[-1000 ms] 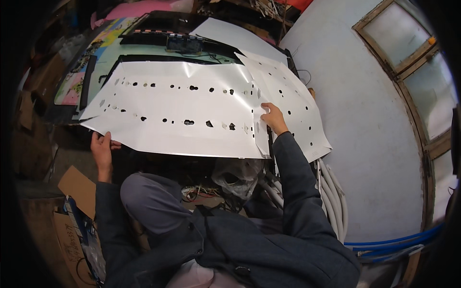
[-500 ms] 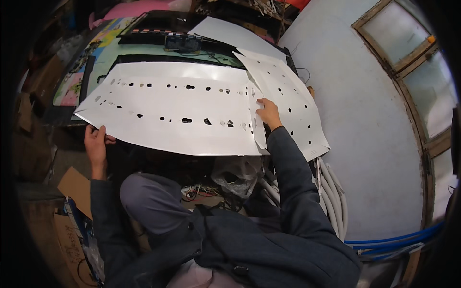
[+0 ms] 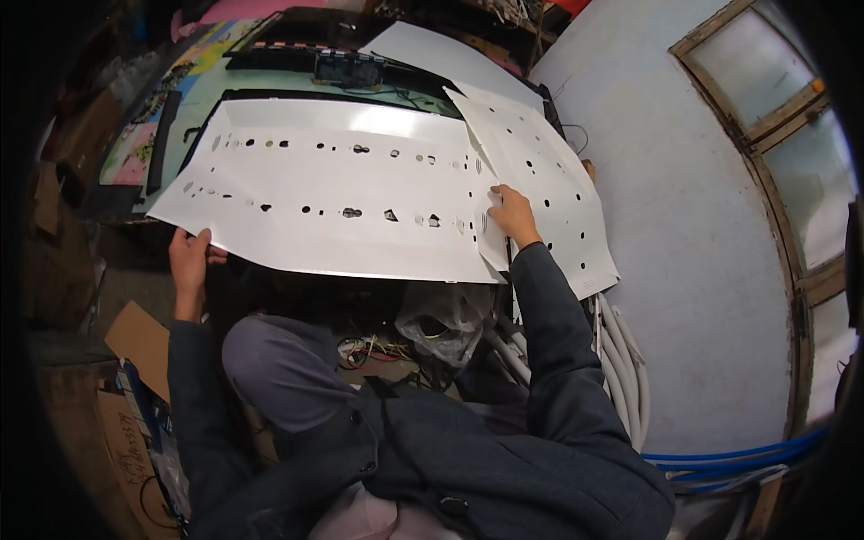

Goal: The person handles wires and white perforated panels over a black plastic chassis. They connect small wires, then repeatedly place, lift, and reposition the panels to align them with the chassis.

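A broad white reflector sheet [image 3: 333, 180] with two rows of dark cut-out holes lies over the table in front of me, its near edge overhanging. At its near left corner, my left hand [image 3: 192, 261] pinches the edge, thumb on top and fingers underneath. My right hand [image 3: 515, 217] grips the folded right margin of the same sheet, its fingers closed and partly hidden. Just right of that hand is a second white sheet [image 3: 565, 202] with scattered round holes, partly under the first.
Behind the sheet, a circuit board [image 3: 348, 70] and dark frame strips lie on the table. Another white panel [image 3: 450, 58] is at the back. Right are a pale wall [image 3: 684, 270] and bundled white tubes [image 3: 627, 369]. A clear plastic bag [image 3: 441, 319] and loose wires [image 3: 369, 351] are below.
The reflector sheet's near edge has risen slightly and shifted a little to the right. Both hands keep their hold, with the left hand moving a little up and right.
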Demonstrator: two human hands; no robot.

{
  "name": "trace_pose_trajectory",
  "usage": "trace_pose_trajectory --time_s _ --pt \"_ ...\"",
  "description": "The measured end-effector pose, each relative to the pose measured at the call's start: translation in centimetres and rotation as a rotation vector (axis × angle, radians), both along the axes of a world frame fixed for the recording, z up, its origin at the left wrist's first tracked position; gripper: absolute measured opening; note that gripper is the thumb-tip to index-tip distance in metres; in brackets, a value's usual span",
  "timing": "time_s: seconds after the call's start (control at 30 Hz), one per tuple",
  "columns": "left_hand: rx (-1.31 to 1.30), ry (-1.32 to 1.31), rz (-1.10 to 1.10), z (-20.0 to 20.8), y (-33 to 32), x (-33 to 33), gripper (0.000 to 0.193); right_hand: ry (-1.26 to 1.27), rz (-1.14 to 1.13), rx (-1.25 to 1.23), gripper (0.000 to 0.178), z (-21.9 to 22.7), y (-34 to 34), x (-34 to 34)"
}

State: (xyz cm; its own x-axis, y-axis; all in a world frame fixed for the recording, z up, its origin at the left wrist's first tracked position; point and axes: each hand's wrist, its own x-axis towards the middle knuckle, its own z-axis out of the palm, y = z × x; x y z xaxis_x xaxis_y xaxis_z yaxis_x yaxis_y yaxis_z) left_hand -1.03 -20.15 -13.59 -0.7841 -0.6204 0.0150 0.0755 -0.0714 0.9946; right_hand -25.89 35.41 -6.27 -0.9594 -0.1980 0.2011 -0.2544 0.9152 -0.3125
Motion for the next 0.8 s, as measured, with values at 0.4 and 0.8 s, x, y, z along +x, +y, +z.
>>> trace_pose_trajectory --time_s 0.4,0.8 --pt "-0.025 -0.089 -0.046 1.2 -0.1 -0.9 0.026 0.07 -0.029 -0.046 0.044 -1.1 0.7 -0.5" --pt "-0.018 -0.067 -0.084 1.5 0.7 -1.2 0.026 0.075 -0.032 -0.054 0.047 -0.2 0.2 0.9"
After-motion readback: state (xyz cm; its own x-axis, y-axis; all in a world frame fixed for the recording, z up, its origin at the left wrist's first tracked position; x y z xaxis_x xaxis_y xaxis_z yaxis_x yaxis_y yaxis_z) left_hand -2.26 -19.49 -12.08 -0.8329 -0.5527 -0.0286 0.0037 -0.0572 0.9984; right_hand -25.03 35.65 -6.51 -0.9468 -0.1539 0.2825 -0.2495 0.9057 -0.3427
